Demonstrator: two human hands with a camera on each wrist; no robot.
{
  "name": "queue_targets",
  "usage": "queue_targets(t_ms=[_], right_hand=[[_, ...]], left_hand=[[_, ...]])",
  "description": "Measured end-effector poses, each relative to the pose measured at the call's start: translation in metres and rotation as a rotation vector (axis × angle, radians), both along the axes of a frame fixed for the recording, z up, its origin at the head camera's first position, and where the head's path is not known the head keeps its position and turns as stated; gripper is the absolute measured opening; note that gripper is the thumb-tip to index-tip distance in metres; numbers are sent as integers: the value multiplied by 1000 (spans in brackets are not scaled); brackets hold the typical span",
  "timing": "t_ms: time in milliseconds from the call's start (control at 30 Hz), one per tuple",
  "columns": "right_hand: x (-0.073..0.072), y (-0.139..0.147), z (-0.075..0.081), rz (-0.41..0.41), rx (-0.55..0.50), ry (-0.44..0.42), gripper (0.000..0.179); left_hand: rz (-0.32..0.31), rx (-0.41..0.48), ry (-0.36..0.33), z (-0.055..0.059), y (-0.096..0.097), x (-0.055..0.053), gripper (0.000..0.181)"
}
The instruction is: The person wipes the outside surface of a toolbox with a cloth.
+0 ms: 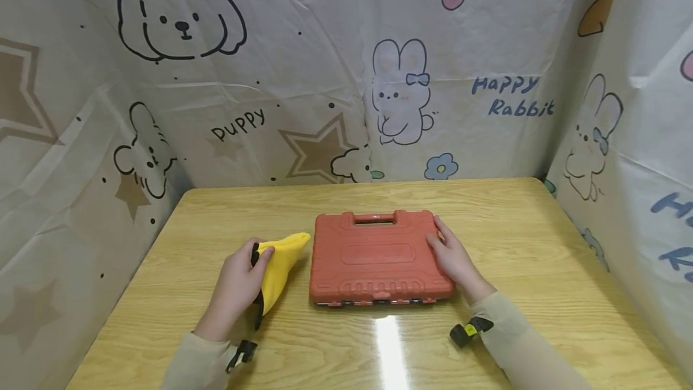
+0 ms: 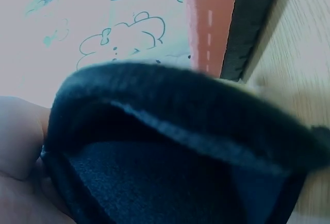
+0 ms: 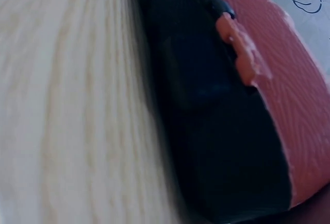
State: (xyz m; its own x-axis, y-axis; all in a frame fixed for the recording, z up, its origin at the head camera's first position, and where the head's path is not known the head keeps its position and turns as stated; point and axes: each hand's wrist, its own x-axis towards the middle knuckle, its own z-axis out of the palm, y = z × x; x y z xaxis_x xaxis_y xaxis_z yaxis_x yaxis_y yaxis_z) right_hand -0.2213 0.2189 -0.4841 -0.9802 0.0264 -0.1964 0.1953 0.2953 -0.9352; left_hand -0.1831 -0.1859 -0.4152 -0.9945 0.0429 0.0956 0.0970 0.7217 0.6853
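Slanting lengthwise, tip toward red case (image 1: pixel 379 253): yellow pouch (image 1: pixel 278 266)

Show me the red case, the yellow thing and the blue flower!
Red case (image 1: pixel 378 253): head view, middle of its top face.
Yellow thing (image 1: pixel 277 271): head view, its yellow side.
Blue flower (image 1: pixel 441 168): head view, its round centre.

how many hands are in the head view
2: the left hand holds the yellow and black cloth item, and the right hand grips the right side of the red case. Some fingers are hidden.
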Motion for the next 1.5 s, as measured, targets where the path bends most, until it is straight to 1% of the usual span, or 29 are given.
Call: queue_targets(t_ms=[100,267,333,433,533,600,700,800,900,967,1033,1133,1200,1300,1433,1500], right_hand=[[0,2,2,-4,30,-3,62],[1,8,9,0,101,52,58],[3,10,12,6,161,91,56],[6,11,18,12,259,165,53],[7,10,24,30,314,263,49],[8,8,29,55,325,322,47],[8,1,38,121,317,393,44],[7,-8,46,200,304,440,44],[7,-19,55,278,295,470,45],[6,-25,59,324,282,479,47],[4,-32,63,358,250,468,50],[-1,-41,68,420,171,453,55],[-5,-45,70,458,118,440,58],[-10,-49,73,535,-15,410,62],[-12,-51,76,645,-216,345,70],[-11,-49,77,689,-270,321,75]], left_hand=[[6,26,26,0,0,-1,29],[12,84,87,5,3,1,28],[12,103,98,9,5,2,28],[3,133,93,14,8,2,27],[-22,166,84,19,12,0,26],[-44,182,85,22,16,-1,25],[-67,200,98,29,21,-3,24],[-90,233,115,37,28,-4,23],[-127,286,115,44,36,-5,22],[-162,310,115,48,43,-6,21],[-188,331,112,50,50,-8,20],[-214,365,107,50,58,-10,20],[-226,405,90,50,62,-11,21],[-255,476,45,51,69,-12,22],[-295,583,-57,51,78,-13,26],[-312,632,-103,49,82,-13,28]])
